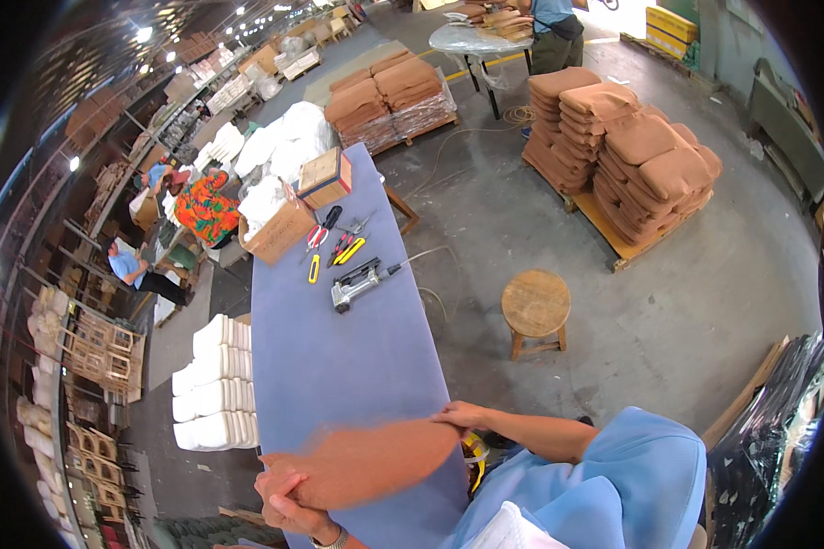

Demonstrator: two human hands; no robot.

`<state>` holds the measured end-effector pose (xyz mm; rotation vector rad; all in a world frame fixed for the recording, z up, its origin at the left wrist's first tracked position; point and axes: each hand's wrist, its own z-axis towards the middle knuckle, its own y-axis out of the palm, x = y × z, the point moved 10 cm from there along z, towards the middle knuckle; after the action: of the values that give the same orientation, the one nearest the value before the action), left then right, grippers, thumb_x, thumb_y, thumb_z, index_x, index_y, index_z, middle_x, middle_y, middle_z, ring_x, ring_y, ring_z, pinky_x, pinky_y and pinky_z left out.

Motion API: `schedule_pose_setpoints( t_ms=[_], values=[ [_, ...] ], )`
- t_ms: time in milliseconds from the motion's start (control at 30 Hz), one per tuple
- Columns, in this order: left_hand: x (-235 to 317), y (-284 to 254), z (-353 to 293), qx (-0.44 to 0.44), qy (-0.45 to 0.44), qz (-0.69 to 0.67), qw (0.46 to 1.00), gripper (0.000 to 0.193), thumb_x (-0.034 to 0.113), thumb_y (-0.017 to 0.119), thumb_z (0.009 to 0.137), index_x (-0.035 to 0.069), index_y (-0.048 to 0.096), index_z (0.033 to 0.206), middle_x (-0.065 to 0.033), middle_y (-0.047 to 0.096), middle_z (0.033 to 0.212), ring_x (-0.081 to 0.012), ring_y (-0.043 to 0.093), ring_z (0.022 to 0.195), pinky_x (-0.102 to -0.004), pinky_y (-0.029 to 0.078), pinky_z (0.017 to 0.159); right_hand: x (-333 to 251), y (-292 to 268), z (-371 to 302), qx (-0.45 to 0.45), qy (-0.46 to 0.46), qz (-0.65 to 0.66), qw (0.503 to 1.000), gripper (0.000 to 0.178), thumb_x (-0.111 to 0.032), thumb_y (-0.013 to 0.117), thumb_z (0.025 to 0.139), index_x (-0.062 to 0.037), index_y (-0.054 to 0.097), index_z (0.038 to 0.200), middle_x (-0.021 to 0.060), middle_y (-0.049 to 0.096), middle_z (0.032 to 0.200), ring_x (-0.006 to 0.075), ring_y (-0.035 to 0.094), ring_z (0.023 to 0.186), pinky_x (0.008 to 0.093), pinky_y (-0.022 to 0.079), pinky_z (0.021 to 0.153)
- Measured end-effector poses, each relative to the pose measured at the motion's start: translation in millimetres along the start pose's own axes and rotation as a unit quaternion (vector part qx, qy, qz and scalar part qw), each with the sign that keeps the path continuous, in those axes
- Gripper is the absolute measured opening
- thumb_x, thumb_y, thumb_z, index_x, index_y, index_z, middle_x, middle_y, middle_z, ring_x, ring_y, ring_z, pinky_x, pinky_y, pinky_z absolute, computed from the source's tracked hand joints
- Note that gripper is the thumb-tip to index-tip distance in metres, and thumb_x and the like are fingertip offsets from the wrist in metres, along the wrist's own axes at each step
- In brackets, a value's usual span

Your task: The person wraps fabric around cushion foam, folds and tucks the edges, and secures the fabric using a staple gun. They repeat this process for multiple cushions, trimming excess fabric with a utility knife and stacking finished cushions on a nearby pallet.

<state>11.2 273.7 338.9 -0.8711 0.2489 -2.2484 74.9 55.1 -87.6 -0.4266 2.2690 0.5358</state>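
Above the near end of a long blue-covered table (339,357), I hold a brown seat cushion (366,465), tilted and smeared by motion. My left hand (288,499), a watch at its wrist, is closed around the cushion's left end. At the opposite end, my right hand (462,416) pinches the edge. Farther up the table lies a silver air staple gun (362,285) with a hose attached. Beyond it are yellow-handled cutters (349,252), red-handled scissors (317,238) and a yellow knife (314,268).
Two cardboard boxes (279,233) stand at the table's far left, one holding white pieces. A round wooden stool (536,302) is right of the table. Brown cushions (645,151) are stacked on a pallet behind it. White cushions (215,389) stand left. Other people (206,206) work farther off.
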Motion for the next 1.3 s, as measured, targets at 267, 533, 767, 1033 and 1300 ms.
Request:
schedule_pose_setpoints(
  t_ms=[267,533,767,1033,1300],
  values=[
    [227.4,121.9,-7.1,-0.119,0.141,-0.262,0.947,0.066,0.055,0.049,0.105,-0.003,0.075,0.088,-0.0236,0.072,0.084,-0.0417,0.069,0.073,-0.0515,0.052,0.064,155.0,-69.3,-144.3,0.034,0.058,0.16,0.985,0.091,-0.081,0.041,0.095,-0.0114,0.051,0.152,0.0103,0.054,0.152,0.0307,0.055,0.134,0.049,0.044,0.111],
    [338.6,182.7,-9.5,-0.038,0.205,-0.671,0.711,0.055,0.046,0.036,0.105,0.002,0.068,0.098,-0.0167,0.072,0.095,-0.0358,0.067,0.099,-0.049,0.044,0.104,156.8,-214.8,-379.5,0.227,-0.291,0.436,0.821,0.071,-0.056,0.057,0.101,-0.0018,0.05,0.148,0.013,0.059,0.145,0.0257,0.058,0.132,0.0446,0.049,0.108],
    [331.1,389.3,-106.5,-0.384,-0.261,-0.58,0.669,0.078,0.051,0.063,0.099,-0.002,0.042,0.153,-0.0212,0.046,0.156,-0.0276,0.05,0.138,-0.0449,0.037,0.118,294.3,-315.2,-519.1,0.455,-0.353,0.522,0.629,0.059,-0.041,0.066,0.099,-0.0028,0.055,0.141,0.011,0.066,0.129,0.0216,0.066,0.113,0.0393,0.054,0.098],
    [196.1,610.4,-260.7,-0.58,-0.445,-0.346,0.588,0.067,0.047,0.061,0.102,-0.005,0.052,0.143,-0.0161,0.063,0.138,-0.0254,0.062,0.124,-0.039,0.049,0.107,306.6,-385.0,-609.9,0.64,-0.248,0.358,0.633,0.052,-0.032,0.072,0.096,0.0015,0.058,0.134,0.0089,0.068,0.12,0.0172,0.064,0.106,0.0343,0.052,0.093],
    [238.7,789.4,-235.2,-0.537,-0.492,-0.368,0.578,0.063,0.045,0.063,0.102,-0.008,0.056,0.136,-0.0166,0.067,0.129,-0.0237,0.067,0.112,-0.0363,0.055,0.095,244.8,-551.2,-654.7,0.7,-0.174,0.287,0.631,0.055,-0.036,0.074,0.094,0.0023,0.06,0.131,0.0096,0.069,0.115,0.0172,0.064,0.103,0.0348,0.052,0.092]
  ],
)
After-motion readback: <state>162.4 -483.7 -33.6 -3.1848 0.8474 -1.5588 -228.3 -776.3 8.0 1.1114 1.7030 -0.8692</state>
